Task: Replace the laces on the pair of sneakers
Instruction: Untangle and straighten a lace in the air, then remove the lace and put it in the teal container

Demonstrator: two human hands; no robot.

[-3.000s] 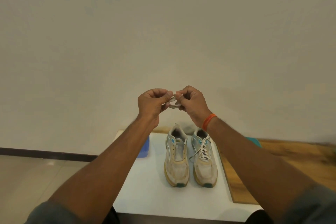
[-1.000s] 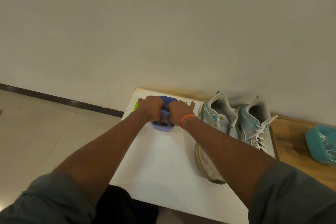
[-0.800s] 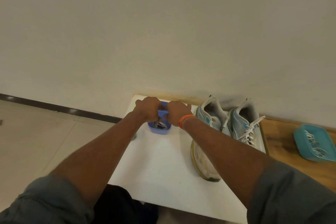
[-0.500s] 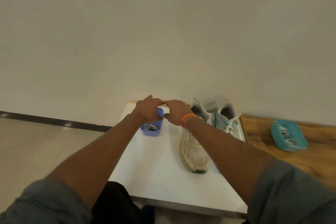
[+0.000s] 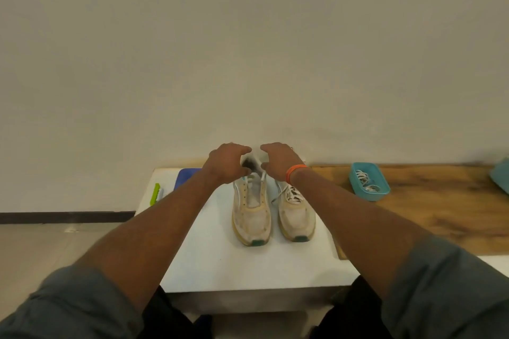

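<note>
Now we reach both hands to the heel of the unlaced sneaker.
Our left hand [image 5: 228,164] and right hand [image 5: 278,161] hover with curled, spread fingers over the collar of the left sneaker [image 5: 252,210] at frame centre, seemingly to steady it for relacing; neither hand plainly grips anything. It looks scuffed cream, eyelets nearly bare, while the right sneaker [image 5: 296,212] beside it keeps white laces. Spare laces lie in the teal tray [image 5: 369,184] at right.

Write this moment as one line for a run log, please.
left hand: open, at left sneaker collar | right hand: open, alongside | right sneaker: laced | teal tray: laces inside
</note>
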